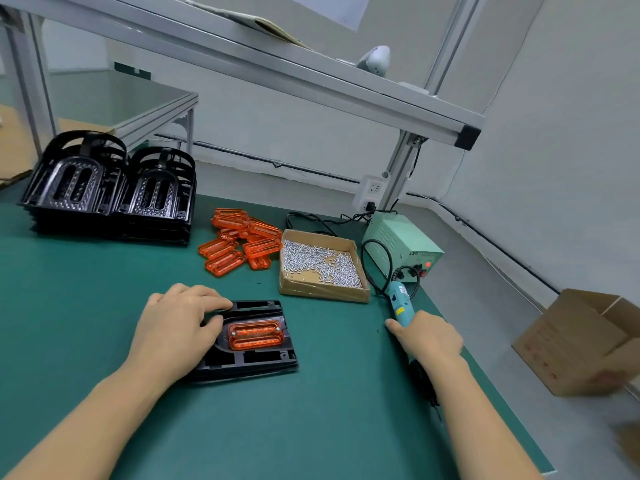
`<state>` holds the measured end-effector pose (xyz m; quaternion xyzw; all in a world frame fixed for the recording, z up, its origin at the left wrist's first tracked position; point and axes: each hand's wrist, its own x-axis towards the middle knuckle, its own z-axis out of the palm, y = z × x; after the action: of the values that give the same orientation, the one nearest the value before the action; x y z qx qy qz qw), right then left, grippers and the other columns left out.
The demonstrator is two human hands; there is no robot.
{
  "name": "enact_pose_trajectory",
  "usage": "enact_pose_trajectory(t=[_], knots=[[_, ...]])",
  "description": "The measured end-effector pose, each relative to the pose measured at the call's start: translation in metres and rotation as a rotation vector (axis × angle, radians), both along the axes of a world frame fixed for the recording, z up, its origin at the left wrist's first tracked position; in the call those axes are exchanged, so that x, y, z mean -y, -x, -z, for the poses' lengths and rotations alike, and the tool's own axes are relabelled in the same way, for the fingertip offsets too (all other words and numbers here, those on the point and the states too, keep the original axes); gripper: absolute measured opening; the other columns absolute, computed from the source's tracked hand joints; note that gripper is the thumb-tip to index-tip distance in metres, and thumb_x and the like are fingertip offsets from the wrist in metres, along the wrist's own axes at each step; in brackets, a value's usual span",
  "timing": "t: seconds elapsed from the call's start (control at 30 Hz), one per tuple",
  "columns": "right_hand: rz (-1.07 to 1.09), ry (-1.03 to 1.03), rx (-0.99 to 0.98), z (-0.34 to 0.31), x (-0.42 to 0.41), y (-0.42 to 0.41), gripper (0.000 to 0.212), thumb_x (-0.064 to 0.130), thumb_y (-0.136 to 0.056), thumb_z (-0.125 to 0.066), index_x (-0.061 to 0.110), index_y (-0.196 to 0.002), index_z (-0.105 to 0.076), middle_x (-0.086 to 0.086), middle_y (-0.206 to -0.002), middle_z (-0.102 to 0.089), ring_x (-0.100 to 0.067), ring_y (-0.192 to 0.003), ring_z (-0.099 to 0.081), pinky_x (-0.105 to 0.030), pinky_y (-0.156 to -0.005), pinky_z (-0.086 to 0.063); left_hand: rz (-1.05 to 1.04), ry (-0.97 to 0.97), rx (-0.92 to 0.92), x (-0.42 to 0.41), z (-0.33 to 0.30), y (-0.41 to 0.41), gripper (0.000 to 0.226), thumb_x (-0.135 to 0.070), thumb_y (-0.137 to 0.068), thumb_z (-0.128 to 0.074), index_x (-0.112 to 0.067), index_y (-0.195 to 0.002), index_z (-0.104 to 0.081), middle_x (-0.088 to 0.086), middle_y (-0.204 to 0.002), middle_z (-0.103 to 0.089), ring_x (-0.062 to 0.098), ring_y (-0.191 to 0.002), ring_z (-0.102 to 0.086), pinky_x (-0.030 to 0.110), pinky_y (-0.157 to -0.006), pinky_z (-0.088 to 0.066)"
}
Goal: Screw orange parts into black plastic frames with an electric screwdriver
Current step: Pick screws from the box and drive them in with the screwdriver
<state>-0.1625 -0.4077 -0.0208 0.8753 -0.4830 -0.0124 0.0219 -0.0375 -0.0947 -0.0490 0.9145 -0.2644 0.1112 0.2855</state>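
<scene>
A: Beyond the left hand's [173, 327] fingers [211, 301], how much green desk [104, 271] is open?

B: A broad strip, up to the stacked black frames [107, 199] and the loose orange parts [239, 242]. Those fingers lie nearly straight, pressing the black plastic frame [256, 358]; an orange part [256, 335] sits in it just past the fingertips.

A: And the right hand [427, 337]?

B: Its fingers curl round the electric screwdriver [398, 301], which lies near the desk's right edge. Past its thumb stands a cardboard tray of screws [320, 265].

A: Any writing?

B: "LED" on the pale green power box [401, 247]; the screwdriver's labels are unreadable.

A: The room?

B: Grey walls, an aluminium shelf [277, 77] overhead, and a cardboard box [581, 341] off the desk's right edge.
</scene>
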Motion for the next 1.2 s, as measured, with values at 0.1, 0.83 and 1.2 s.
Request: enact_pose_trajectory(t=[0.1,0.83,1.2], knots=[[0.004,-0.034,0.009,0.000,0.001,0.003,0.061,0.070,-0.087,-0.042,0.015,-0.111,-0.055,-0.002,-0.099,-0.057,-0.022,-0.082,-0.055,-0.026,-0.060,-0.037,0.002,0.002,0.005,0.000,0.000,0.000,0.025,-0.021,-0.089,-0.058,-0.032,-0.109,-0.070,-0.016,-0.116,-0.063,0.013,-0.107,-0.049,0.032,-0.089,-0.029],[-0.290,0.024,0.275,-0.041,-0.038,0.022,0.060,0.055,-0.095,-0.044,0.014,-0.138,-0.043,-0.006,-0.138,-0.050,-0.027,-0.122,-0.049,-0.036,-0.087,-0.042,0.012,0.002,0.006,0.000,0.000,0.000,0.025,-0.029,-0.093,-0.053,-0.035,-0.113,-0.067,-0.020,-0.122,-0.059,0.009,-0.111,-0.045,0.028,-0.092,-0.030],[-1.059,-0.173,0.236,-0.021,-0.115,-0.050,0.053,0.034,-0.100,-0.048,0.018,-0.148,-0.032,0.001,-0.148,-0.040,-0.018,-0.137,-0.033,-0.028,-0.108,-0.027,0.167,0.111,0.036,-0.028,-0.003,0.021,0.065,-0.079,-0.070,-0.031,-0.044,-0.115,-0.062,-0.036,-0.130,-0.038,-0.007,-0.130,-0.026,0.027,-0.111,-0.004]])
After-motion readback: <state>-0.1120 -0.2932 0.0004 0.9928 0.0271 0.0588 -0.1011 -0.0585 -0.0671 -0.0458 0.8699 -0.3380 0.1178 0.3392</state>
